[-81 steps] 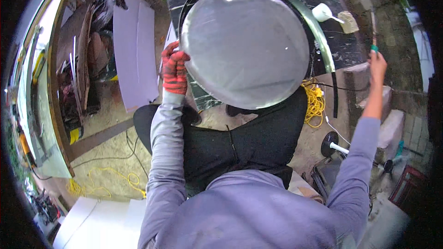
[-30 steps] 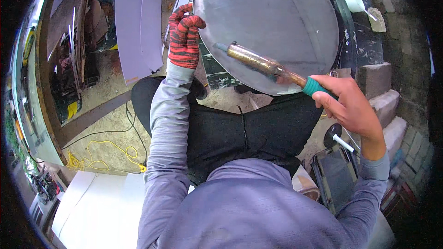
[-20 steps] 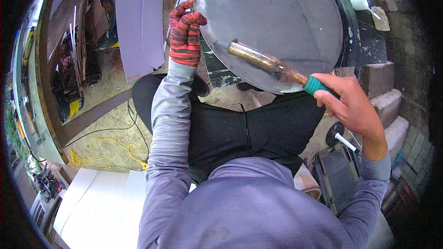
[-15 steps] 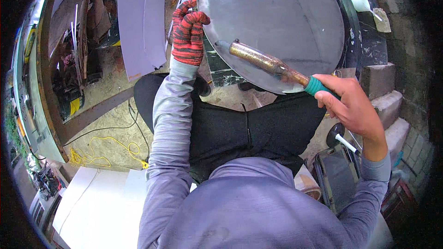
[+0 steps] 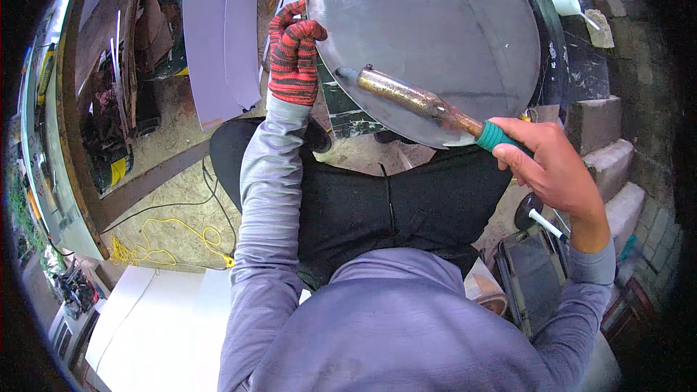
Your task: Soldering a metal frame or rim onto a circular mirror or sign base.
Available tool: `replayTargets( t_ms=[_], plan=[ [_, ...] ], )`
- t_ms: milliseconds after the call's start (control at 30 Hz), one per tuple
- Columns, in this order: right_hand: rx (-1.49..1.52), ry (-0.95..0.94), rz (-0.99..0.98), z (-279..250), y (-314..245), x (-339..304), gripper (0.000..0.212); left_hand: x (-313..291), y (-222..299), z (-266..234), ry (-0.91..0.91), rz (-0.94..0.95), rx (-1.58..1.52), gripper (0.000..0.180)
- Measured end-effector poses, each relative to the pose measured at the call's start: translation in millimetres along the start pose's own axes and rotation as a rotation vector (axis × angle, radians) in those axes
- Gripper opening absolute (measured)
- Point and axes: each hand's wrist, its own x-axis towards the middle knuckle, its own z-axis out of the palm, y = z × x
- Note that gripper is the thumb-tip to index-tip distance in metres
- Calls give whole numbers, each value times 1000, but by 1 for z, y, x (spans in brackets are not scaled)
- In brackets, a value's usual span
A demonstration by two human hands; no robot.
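A large round metal disc point(image 5: 435, 25), dull grey with a shiny rim, lies in front of me. My left hand point(image 5: 294, 58), in a red-and-black knitted glove, is closed with its fingers curled at the disc's left rim. My bare right hand point(image 5: 548, 163) is wrapped round the green handle of a heavy soldering iron point(image 5: 403, 94). The iron's brown, worn metal barrel slants up to the left across the disc's lower part. Its dark tip is close to the lower left rim, not far from the gloved fingers; whether it touches the metal I cannot tell.
Black marbled slabs point(image 5: 352, 112) lie under the disc. A white cup with a handle point(image 5: 565, 1) stands at the far right, near concrete blocks point(image 5: 595, 116). Lilac sheets point(image 5: 221, 36) lean at the left. A yellow cord point(image 5: 163, 236) and a white panel point(image 5: 156, 319) lie lower left.
Both hands, the iron and the disc appear slightly farther left, along with the whole view. The grip of each hand is the same.
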Motion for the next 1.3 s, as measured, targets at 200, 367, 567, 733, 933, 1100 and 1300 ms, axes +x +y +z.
replayTargets(
  t_ms=[200,367,567,733,933,1100,1300],
  plan=[
    [-7,-5,2,-1,0,1,35,2,2,3,16,34,-40,17],
    [1,-8,14,-1,0,1,35,0,4,2,-7,43,3,13],
    [-24,-1,-43,0,3,2,34,1,-2,-2,-28,76,74,13],
    [-28,2,-53,1,1,2,33,0,-2,-3,-26,70,101,18],
    [5,-20,20,1,-3,1,31,0,1,-2,-30,36,27,15],
    [8,-15,1,1,-2,2,30,0,1,-1,-9,40,62,16],
    [-66,-47,-9,0,0,3,27,0,0,0,29,-42,10,14]
  ],
)
